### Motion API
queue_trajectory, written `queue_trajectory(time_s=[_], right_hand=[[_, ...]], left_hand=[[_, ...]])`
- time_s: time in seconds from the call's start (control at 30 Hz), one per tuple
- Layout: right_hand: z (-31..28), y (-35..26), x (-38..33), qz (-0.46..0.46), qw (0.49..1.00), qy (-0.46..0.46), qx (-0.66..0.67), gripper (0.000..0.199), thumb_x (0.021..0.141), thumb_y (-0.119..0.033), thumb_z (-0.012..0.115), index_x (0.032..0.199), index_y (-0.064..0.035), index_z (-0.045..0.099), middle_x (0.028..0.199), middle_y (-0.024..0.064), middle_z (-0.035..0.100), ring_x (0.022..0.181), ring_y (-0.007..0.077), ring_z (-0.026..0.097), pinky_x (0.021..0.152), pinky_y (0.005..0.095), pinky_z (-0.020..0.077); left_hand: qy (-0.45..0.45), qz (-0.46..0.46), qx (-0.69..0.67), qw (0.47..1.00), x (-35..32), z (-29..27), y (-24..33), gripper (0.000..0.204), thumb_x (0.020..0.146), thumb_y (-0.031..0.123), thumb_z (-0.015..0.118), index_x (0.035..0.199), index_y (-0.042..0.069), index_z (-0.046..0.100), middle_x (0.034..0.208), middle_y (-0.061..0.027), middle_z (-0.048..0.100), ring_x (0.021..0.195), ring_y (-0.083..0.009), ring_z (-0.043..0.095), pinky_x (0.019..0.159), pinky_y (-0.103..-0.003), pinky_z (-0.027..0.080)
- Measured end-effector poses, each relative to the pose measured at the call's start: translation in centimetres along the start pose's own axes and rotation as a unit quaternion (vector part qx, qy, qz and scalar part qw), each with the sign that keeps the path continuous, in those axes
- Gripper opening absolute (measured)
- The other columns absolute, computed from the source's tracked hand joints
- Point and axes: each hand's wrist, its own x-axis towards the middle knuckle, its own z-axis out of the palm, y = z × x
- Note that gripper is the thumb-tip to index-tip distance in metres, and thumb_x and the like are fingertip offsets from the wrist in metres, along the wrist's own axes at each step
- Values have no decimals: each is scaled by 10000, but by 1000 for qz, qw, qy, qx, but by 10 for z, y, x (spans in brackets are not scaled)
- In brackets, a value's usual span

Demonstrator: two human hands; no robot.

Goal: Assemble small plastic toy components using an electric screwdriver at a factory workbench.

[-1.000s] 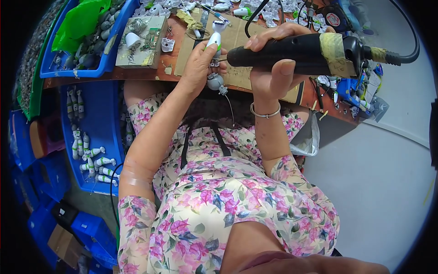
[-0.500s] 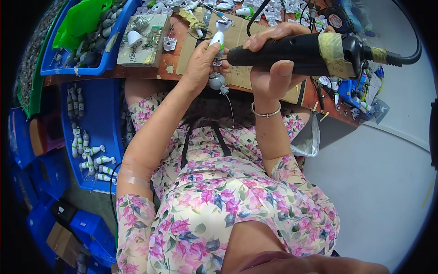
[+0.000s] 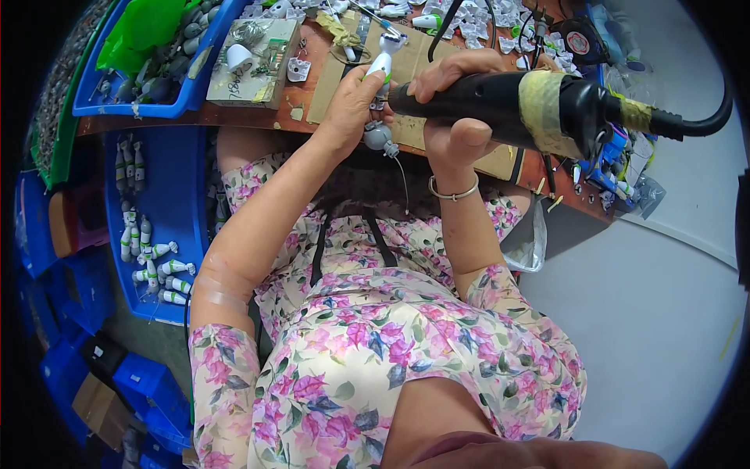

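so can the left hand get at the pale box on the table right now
Probably not freely: the left hand holds a white-and-green piece, though little seems to block its way to the pale box.

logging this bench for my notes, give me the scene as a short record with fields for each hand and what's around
left hand: gripping a white, green and grey piece
right hand: holding a black corded tool
tool tip: at the piece; contact unclear
below left hand: grey rounded part, thin wire hanging
work surface: cardboard on reddish-brown table
upper left: blue bin, green plastic
lower left: blue tray, similar pieces
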Motion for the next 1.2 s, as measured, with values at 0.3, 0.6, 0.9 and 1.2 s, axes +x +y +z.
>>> queue_trajectory(time_s=[0.3,0.6,0.9,1.2], right_hand=[[-8,11,-1,1,1000,-29,-8,890,567,-811,605,901,-7,420,755,53,451,611,155,537,607,320,493],[-5,11,-3,-2,1000,11,-4,948,555,-858,550,905,14,427,781,58,453,591,151,531,584,317,495],[-15,16,0,31,998,-29,50,960,558,-868,545,914,18,449,733,50,469,564,150,508,548,316,466],[-26,14,29,1,998,-8,63,808,742,-765,498,1037,-18,407,775,77,508,588,158,535,530,286,471]], left_hand=[[5,-15,3,1000,3,-6,-6,379,940,321,509,1158,20,433,940,-53,550,660,-95,552,578,-255,505],[-3,-41,19,999,4,-4,-1,416,943,323,502,1199,9,409,944,-59,553,635,-103,552,572,-256,505],[0,-49,12,999,4,-5,-2,363,942,313,508,1147,25,424,934,-53,549,616,-96,532,544,-252,487],[-20,-50,30,998,1,-7,-9,370,945,321,500,1154,31,407,962,-73,563,624,-120,568,556,-264,517]])
